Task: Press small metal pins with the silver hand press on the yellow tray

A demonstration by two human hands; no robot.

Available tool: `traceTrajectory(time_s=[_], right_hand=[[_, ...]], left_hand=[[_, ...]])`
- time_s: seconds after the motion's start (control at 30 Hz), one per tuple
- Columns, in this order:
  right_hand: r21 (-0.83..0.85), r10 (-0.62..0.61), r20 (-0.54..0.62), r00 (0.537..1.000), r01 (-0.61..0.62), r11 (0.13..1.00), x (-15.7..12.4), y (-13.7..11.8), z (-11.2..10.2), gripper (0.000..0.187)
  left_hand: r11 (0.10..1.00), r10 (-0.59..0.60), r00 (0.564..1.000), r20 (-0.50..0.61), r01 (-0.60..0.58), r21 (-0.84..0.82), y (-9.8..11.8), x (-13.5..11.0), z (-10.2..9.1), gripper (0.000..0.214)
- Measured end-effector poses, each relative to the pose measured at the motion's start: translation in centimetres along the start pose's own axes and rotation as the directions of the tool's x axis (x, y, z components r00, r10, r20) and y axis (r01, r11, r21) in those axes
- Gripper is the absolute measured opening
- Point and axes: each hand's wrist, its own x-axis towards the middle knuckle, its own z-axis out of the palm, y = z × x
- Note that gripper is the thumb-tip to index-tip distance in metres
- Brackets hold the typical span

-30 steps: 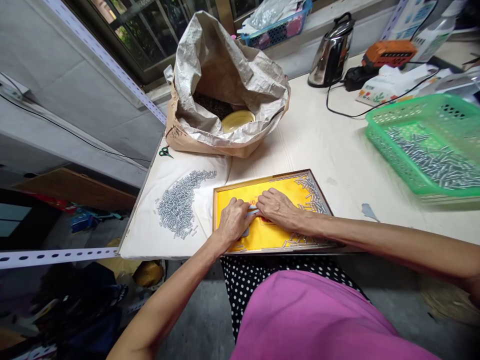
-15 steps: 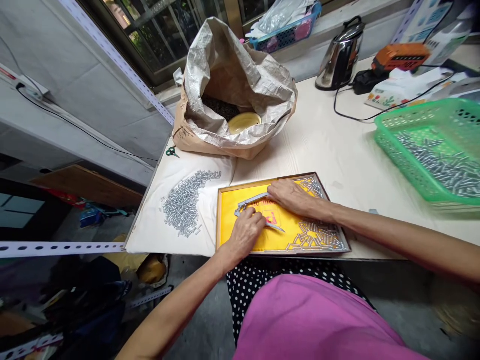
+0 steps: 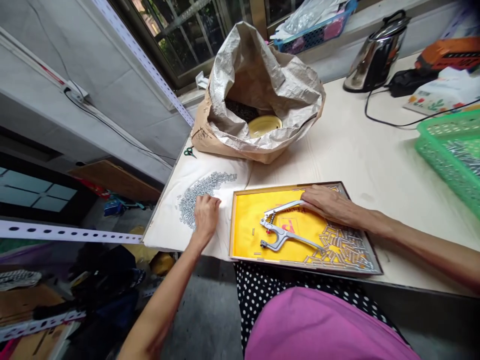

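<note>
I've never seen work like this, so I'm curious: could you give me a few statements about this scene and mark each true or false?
1. The left hand rests on a white cloth beside a heap of small silver metal pieces. True.
2. The right hand touches a silver metal plier-like tool lying on a yellow wood-framed tray. True.
3. The left hand holds green-handled scissors. False: they lie on the cloth, away from it.
4. The green plastic basket holds no metal pieces. False: metal pieces lie in it.
5. More small silver pieces lie in the tray's lower right part. True.
</note>
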Motion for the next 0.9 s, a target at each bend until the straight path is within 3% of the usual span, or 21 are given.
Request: traceTrajectory(time_s=[0.1, 0.23, 0.37, 0.5, 0.6, 0.67, 0.77, 0.9], right_hand=[[0.01, 0.012, 0.011, 1.0, -0.012, 1.0, 0.0, 0.1, 0.3, 0.045], [0.008, 0.034, 0.032, 0.999, -0.034, 0.999, 0.1, -0.1, 0.3, 0.045], [0.001, 0.051, 0.072, 0.996, -0.051, 0.999, 0.1, -0.2, 0.2, 0.046], [0.012, 0.057, 0.092, 0.994, -0.059, 0.998, 0.3, -0.2, 0.0, 0.047], [0.013, 0.06, 0.091, 0.994, -0.061, 0.998, 0.5, -0.4, -0.1, 0.047], [-0.001, 0.051, 0.092, 0.994, -0.051, 0.999, 0.5, -0.5, -0.2, 0.047], [-0.042, 0.037, 0.081, 0.996, -0.034, 0.999, 0.4, -0.8, -0.5, 0.048], [-0.132, 0.025, 0.035, 0.999, -0.02, 0.991, 0.2, -1.5, -1.0, 0.048]], left_hand=[[0.991, -0.02, 0.975, 0.223, -0.01, 0.131, -3.6, 1.6, 1.6, 0.03], [0.968, 0.067, 0.936, 0.345, -0.145, 0.206, -4.9, 2.9, 3.0, 0.031], [0.952, 0.145, 0.918, 0.37, -0.231, 0.199, -5.3, 3.2, 3.1, 0.032], [0.99, 0.11, 0.96, 0.256, -0.13, 0.062, -5.5, 3.3, 2.4, 0.027], [0.974, -0.029, 0.988, 0.154, 0.062, -0.219, -3.3, 2.8, 1.2, 0.021], [0.87, -0.086, 0.972, 0.219, 0.181, -0.458, -0.5, 1.6, 0.0, 0.018], [0.683, 0.071, 0.902, 0.425, 0.267, -0.68, 4.5, -1.0, -1.7, 0.015], [0.658, 0.154, 0.858, 0.491, 0.281, -0.698, 8.6, -3.4, -2.7, 0.009]])
